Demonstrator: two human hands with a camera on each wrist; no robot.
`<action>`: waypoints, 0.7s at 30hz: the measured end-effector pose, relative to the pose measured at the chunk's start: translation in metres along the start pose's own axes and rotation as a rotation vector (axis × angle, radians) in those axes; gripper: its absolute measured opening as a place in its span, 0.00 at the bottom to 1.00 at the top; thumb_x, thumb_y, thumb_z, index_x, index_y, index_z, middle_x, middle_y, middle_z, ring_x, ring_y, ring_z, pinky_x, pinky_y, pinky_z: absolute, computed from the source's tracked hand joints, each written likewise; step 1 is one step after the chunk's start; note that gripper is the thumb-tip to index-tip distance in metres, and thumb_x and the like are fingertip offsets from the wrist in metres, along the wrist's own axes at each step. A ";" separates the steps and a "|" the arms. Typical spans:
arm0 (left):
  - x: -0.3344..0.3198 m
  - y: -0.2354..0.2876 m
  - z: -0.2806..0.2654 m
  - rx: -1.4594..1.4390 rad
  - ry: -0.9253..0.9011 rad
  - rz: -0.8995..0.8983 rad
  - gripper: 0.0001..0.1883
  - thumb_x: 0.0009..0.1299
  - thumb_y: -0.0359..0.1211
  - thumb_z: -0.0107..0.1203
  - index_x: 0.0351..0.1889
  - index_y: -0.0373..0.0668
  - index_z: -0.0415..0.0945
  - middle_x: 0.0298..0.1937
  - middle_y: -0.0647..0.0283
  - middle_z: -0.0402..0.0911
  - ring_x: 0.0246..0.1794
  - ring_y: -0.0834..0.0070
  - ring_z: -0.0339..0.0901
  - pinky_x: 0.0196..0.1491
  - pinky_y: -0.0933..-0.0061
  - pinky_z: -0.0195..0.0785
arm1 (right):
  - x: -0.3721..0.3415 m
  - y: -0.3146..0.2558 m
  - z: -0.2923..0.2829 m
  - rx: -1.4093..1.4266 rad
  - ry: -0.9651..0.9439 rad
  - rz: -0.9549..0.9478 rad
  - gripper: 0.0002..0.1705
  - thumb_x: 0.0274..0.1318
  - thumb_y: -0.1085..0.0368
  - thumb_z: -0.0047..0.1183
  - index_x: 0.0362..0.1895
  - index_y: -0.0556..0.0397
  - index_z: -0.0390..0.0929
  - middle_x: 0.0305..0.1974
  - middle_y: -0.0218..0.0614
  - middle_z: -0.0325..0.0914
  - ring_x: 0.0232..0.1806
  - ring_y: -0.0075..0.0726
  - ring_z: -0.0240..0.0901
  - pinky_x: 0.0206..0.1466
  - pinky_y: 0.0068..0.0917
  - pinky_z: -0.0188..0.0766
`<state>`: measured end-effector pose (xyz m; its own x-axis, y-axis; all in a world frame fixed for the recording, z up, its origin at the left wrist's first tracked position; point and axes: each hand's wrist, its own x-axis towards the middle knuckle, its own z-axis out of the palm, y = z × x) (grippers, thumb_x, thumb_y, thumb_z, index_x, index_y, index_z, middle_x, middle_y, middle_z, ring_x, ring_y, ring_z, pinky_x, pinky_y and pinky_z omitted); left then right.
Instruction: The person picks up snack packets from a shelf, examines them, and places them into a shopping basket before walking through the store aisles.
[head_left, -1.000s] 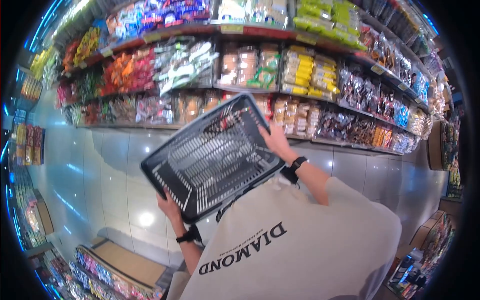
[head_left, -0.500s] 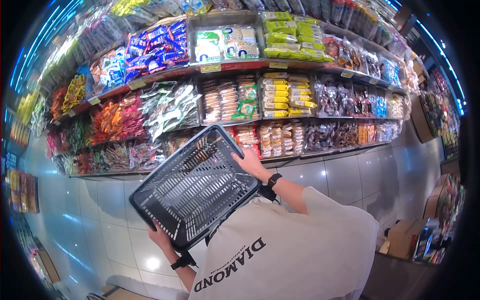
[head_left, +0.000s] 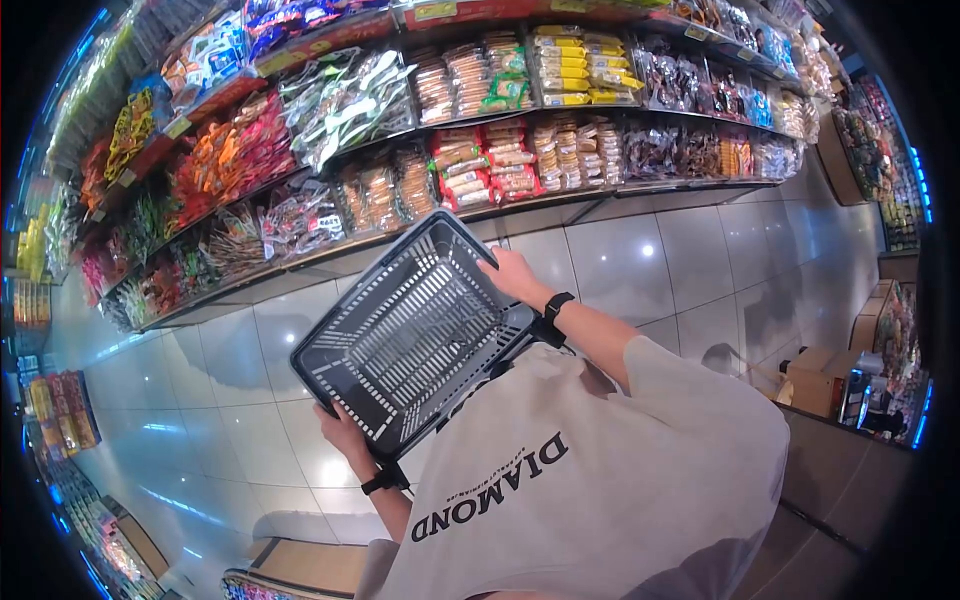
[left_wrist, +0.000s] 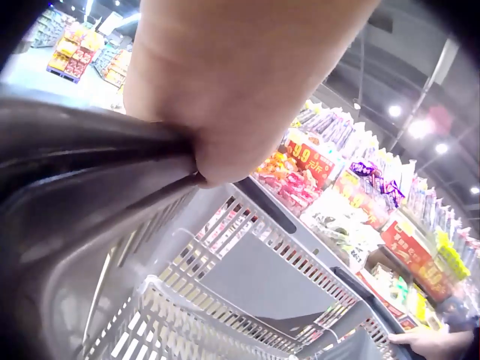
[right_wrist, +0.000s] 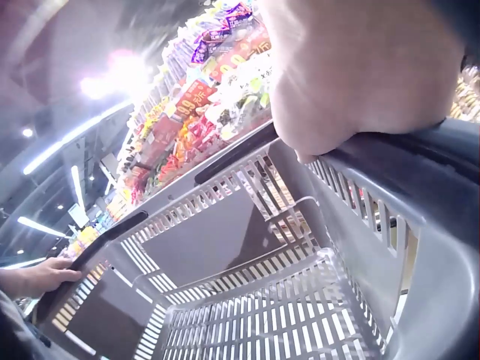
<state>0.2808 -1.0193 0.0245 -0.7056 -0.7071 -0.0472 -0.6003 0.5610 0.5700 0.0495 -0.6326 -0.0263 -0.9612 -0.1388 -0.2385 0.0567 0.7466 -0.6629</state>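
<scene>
A dark grey slotted basket (head_left: 410, 320) is held tilted in front of the body, with nothing visible inside it. My left hand (head_left: 342, 430) grips its lower left rim. The right hand (head_left: 512, 275) holds the rim at the upper right, thumb over the edge. Close up in the left wrist view, the left hand (left_wrist: 232, 82) lies over the dark rim, its fingertips mostly hidden. In the right wrist view the right hand (right_wrist: 360, 75) bears on the rim, and slotted walls (right_wrist: 210, 225) show below it.
Shelves of packaged snacks (head_left: 470, 80) curve across the front, their lower ledge (head_left: 290, 265) just beyond the basket. Glossy floor tiles (head_left: 240, 430) lie below. Cardboard boxes (head_left: 815, 380) stand at the right, and a brown display edge (head_left: 310, 565) at the lower left.
The view has shifted, so the lower shelf rows show more fully. Against the body, the basket looks more level and its inside shows more. Both hands keep hold of the rim.
</scene>
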 end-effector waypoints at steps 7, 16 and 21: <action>0.011 -0.029 0.003 0.110 -0.113 0.043 0.14 0.76 0.36 0.49 0.50 0.33 0.67 0.35 0.35 0.81 0.38 0.35 0.79 0.40 0.42 0.69 | -0.007 0.006 0.016 -0.070 0.005 -0.016 0.27 0.64 0.48 0.54 0.41 0.65 0.76 0.34 0.64 0.80 0.41 0.70 0.77 0.48 0.56 0.74; 0.028 -0.032 -0.016 0.116 -0.126 0.008 0.14 0.79 0.39 0.47 0.47 0.35 0.65 0.32 0.36 0.80 0.36 0.36 0.78 0.38 0.42 0.68 | -0.001 -0.021 0.012 -0.075 0.053 -0.077 0.28 0.63 0.47 0.55 0.37 0.66 0.75 0.33 0.66 0.79 0.40 0.72 0.77 0.48 0.55 0.73; 0.025 -0.038 -0.036 -0.001 -0.077 -0.057 0.17 0.79 0.42 0.48 0.48 0.34 0.64 0.35 0.34 0.80 0.39 0.34 0.78 0.38 0.43 0.68 | -0.001 -0.053 0.018 -0.018 0.087 -0.085 0.27 0.62 0.47 0.56 0.37 0.65 0.76 0.32 0.64 0.79 0.40 0.71 0.77 0.46 0.54 0.73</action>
<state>0.2990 -1.0739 0.0311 -0.6968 -0.7030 -0.1426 -0.6405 0.5202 0.5650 0.0521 -0.6835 -0.0036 -0.9822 -0.1452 -0.1190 -0.0298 0.7464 -0.6649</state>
